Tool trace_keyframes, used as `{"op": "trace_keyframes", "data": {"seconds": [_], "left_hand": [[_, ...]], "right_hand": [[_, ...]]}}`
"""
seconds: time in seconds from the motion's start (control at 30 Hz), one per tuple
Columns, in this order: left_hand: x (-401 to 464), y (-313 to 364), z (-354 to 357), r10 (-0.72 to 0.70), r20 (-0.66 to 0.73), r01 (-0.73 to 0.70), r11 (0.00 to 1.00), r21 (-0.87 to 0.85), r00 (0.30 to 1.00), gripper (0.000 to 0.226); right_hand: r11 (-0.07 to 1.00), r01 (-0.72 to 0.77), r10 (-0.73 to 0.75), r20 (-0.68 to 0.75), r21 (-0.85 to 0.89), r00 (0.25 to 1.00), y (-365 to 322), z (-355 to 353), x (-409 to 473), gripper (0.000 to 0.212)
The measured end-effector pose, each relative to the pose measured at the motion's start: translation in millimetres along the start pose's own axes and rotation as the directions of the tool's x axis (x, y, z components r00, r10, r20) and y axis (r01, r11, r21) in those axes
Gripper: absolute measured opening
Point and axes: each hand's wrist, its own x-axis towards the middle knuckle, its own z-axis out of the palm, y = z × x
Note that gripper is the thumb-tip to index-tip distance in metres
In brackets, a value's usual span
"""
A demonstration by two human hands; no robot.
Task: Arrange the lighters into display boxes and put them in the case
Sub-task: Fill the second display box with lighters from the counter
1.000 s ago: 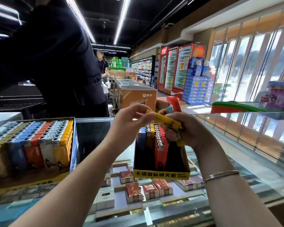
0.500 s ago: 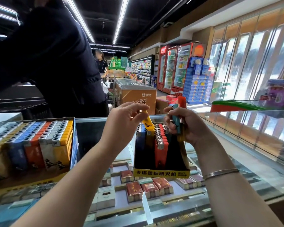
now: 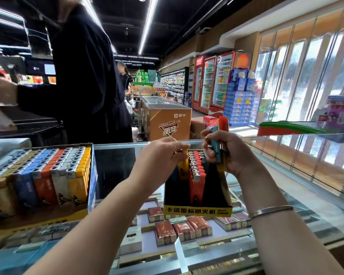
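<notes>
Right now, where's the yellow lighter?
Head view, centre: the left hand pinches the yellow lighter upright in the black display box, just left of the red lighters.

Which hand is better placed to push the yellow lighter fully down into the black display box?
The left hand. Its fingers already pinch the top of the yellow lighter, which stands partly inside the black display box. The right hand is busy gripping a bundle of other lighters.

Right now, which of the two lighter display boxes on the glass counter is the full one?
The blue-sided display box on the left: packed rows of lighters. The black display box with yellow front, by the left hand, is partly filled.
</notes>
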Motion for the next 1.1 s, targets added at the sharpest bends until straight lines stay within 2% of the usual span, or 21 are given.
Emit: {"op": "trace_keyframes", "data": {"seconds": [0.1,0.2,0.3,0.4,0.57,0.77,0.83,0.9,1.0,1.1], "left_hand": [[0.1,0.2,2.5,0.026,0.008,-0.026,0.995,0.094,1.000,0.035],[0.3,1.8,4.9,0.060,0.044,-0.065,0.990,0.126,0.997,0.020],[0.1,1.1,6.3,0.035,0.058,-0.045,0.985,0.165,0.998,0.014],[0.7,0.1,3.0,0.020,0.054,-0.029,0.986,0.163,0.998,0.012],[0.8,-2.1,-0.4,-0.019,0.163,0.005,0.996,0.090,0.986,0.007],[-0.3,-3.5,0.4,-0.016,0.180,-0.009,0.990,0.140,0.983,0.011],[-0.5,-5.2,-0.4,-0.060,0.215,0.035,0.992,0.118,0.975,0.013],[-0.5,-5.4,-0.7,-0.103,0.209,0.087,0.993,0.084,0.972,0.016],[0.6,1.3,-0.5,-0.143,0.106,0.152,0.985,-0.079,0.984,0.020],[2.2,8.4,-1.4,-0.158,-0.015,0.151,0.964,-0.220,0.987,0.031]], "right_hand": [[1.000,0.009,-0.009,0.001,-0.002,1.000,-0.5,0.4,0.1,0.023],[1.000,0.008,-0.008,-0.003,-0.011,1.000,-0.4,0.9,0.1,0.022],[1.000,0.004,-0.004,-0.015,-0.022,1.000,-0.7,2.0,-0.2,0.022],[1.000,0.009,-0.010,-0.019,-0.028,1.000,-1.4,2.6,-0.7,0.022],[1.000,0.025,-0.025,-0.024,-0.015,0.999,-2.6,3.7,-1.8,0.011],[0.998,0.059,-0.058,-0.040,0.031,0.997,-3.5,5.2,-2.1,0.010],[0.995,0.080,-0.078,-0.030,0.056,0.996,-3.3,6.1,-1.6,0.004],[0.992,0.096,-0.097,0.009,0.084,0.995,-3.0,5.8,-1.4,0.010],[0.992,0.117,-0.124,0.130,0.056,0.984,-2.8,5.2,-2.0,0.022],[0.989,0.128,-0.106,0.236,-0.079,0.966,-2.4,7.4,-3.0,0.027]]}}
